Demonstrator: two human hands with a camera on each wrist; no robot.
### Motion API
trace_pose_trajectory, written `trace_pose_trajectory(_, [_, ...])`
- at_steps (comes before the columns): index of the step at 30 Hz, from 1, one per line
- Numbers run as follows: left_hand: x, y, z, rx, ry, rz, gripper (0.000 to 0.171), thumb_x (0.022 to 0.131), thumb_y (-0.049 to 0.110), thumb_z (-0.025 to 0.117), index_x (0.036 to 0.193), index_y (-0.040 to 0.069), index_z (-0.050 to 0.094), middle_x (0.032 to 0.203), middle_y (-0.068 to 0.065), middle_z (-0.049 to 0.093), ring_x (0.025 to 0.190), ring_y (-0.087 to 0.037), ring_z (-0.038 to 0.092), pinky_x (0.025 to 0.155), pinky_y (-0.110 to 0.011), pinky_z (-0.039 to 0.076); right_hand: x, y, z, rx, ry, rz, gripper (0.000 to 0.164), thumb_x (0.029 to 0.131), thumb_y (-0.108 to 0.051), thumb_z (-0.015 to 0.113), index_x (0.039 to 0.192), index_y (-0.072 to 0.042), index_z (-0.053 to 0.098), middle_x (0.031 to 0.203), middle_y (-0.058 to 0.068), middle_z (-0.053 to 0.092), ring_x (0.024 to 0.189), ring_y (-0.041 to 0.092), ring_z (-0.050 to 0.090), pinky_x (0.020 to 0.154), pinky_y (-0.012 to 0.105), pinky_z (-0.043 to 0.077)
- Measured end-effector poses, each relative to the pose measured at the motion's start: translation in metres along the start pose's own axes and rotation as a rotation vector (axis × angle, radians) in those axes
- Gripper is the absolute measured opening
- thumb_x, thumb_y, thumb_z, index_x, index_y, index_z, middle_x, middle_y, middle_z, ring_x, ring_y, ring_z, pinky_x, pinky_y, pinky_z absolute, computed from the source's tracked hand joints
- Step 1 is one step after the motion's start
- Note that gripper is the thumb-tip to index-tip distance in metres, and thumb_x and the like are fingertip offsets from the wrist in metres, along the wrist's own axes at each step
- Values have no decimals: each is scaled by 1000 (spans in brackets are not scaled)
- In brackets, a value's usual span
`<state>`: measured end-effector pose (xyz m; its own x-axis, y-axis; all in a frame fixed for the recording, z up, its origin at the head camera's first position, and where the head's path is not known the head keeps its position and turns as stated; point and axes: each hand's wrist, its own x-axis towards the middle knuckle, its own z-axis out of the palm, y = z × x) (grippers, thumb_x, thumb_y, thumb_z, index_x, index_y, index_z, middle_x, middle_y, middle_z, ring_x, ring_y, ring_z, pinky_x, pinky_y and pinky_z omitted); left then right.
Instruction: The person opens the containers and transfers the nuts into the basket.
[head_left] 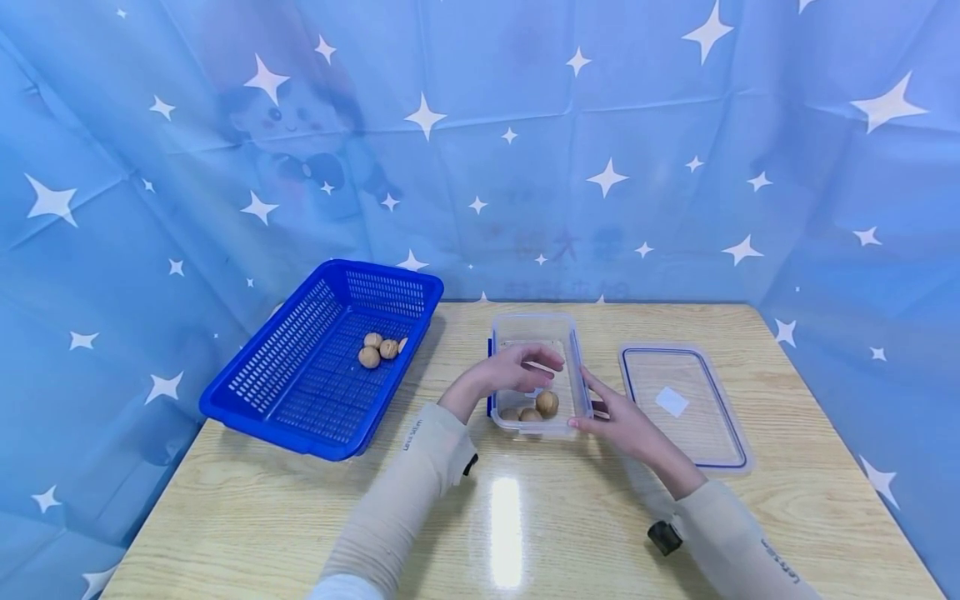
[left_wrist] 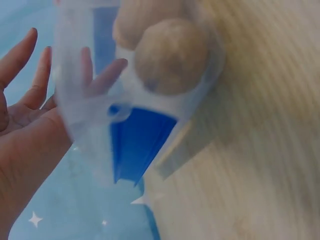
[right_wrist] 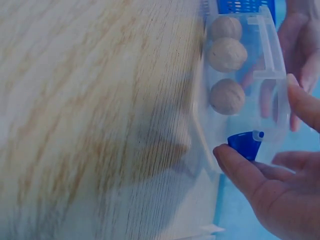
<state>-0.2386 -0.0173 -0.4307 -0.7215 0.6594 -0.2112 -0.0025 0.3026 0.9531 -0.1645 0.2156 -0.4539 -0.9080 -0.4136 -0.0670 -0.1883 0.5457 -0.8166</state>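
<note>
A clear plastic food container [head_left: 581, 367] with blue clips stands on the table, three walnuts [head_left: 547, 405] lying toward its near end. Over its opening hovers my left hand [head_left: 517, 369], fingers loosely bent with nothing between them; in the left wrist view its fingers show partly through the clear wall. My right hand [head_left: 626, 425] holds the container by its near right corner, thumb at the front and a finger along the right side. In the right wrist view, fingertips [right_wrist: 222, 152] press beside a blue clip [right_wrist: 245, 145].
A blue perforated basket [head_left: 273, 437] sits at the left with several walnuts [head_left: 369, 357] in its right side. To the right of the container, a clear lid [head_left: 712, 417] with a blue seal lies flat. A blue star-printed curtain [head_left: 480, 167] surrounds the wooden table [head_left: 570, 533].
</note>
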Motion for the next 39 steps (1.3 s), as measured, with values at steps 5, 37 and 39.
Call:
trace_pose_trajectory(5, [6,-8,9,10,-15,-40,45,97,10,62,139,2,51,146,-14,51,137,-34,48,108,-46,49,-1,0,0,-1,-4,6,85,97,-21,65,160,-3,10,161,34,13,133,56,44,109,59,43])
trace_pose_trajectory(37, [28,-21,34,174,-126,-111,31,89,-6,67,119,0,67,123,-14,67,100,-11,60,89,-19,52,1,1,-1,-23,-6,-4,86,97,-23,65,159,-1,10,161,34,14,134,54,43,106,57,47])
trace_pose_trajectory(39, [28,-22,35,170,-128,-113,31,89,-6,67,119,0,67,123,-14,67,99,-10,60,88,-17,51,1,1,-1,-25,-5,-3,86,97,-22,66,159,-1,10,160,34,14,134,54,43,106,57,47])
